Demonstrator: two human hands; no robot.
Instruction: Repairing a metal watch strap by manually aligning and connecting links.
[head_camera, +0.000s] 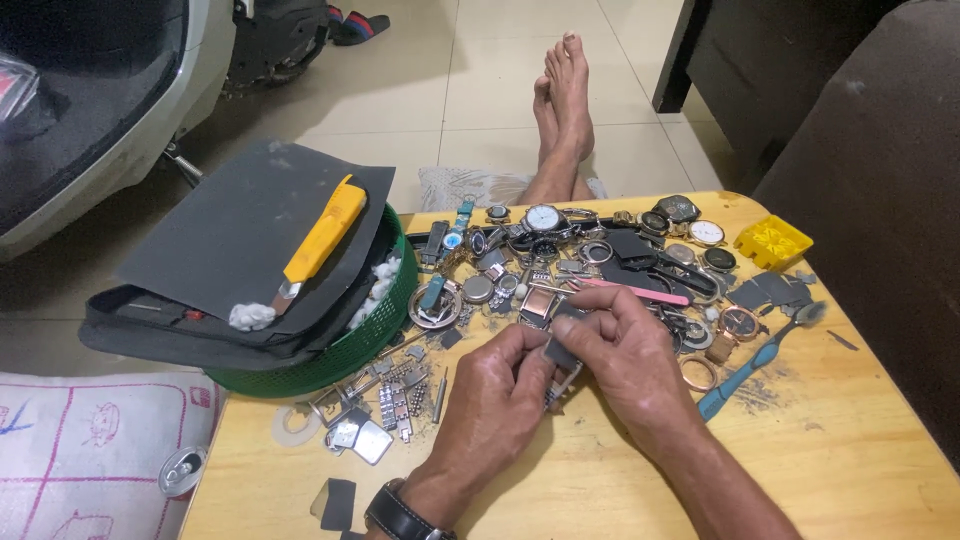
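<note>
- My left hand (497, 385) is in the lower middle of the frame, the fingers curled closed around a small metal watch part (562, 378), which it holds from below.
- My right hand (622, 352) is just beside it, to the right, the fingers bent and pinched on a small piece of dark sandpaper (560, 350); this piece is pressed on the metal part.
- The two hands touch each other around the part, so most of the part is hidden; I cannot tell exactly what kind of part it is.
- On my left wrist is a black wristwatch (398, 512), at the bottom edge.
- Just above the hands, across the middle of the frame, lies a heap of watches and watch cases (545, 235).
- Right of my hands lies a blue toothbrush (750, 370), and at the upper right a small yellow box (772, 241).
- Left of my hands are loose metal bracelet links (395, 400), and further left a green basket (345, 352) covered with a big dark sandpaper sheet (245, 225); a yellow utility knife (322, 232) lies on top of it.
- All this stands on a low wooden table (840, 450), which has dark dust on it.
- Behind the table, my bare feet (562, 100) rest on a pale tiled floor (480, 60).
</note>
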